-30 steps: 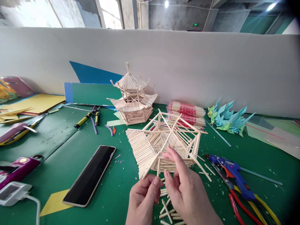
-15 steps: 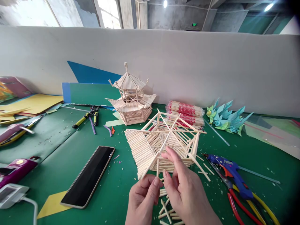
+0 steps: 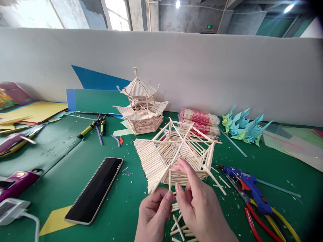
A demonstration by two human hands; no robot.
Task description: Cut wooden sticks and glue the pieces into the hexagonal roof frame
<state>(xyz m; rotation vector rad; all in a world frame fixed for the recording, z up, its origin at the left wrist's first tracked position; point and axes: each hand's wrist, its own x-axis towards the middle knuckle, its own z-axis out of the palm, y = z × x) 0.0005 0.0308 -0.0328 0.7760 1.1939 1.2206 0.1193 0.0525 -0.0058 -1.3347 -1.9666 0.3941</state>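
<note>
A six-sided frame of wooden sticks stands in front of me, its left side covered with a row of close-laid sticks. My left hand pinches the lower end of a short wooden stick between thumb and fingers; the stick stands up against the frame's near edge. My right hand is beside it, index finger stretched to the frame's near rim and thumb apart, with nothing seen in it. Loose cut sticks lie below and between my hands.
A finished stick pagoda stands behind, next to wrapped stick bundles. To the right are a blue glue gun, red-and-yellow-handled pliers and folded paper leaves. A phone and cutters lie left.
</note>
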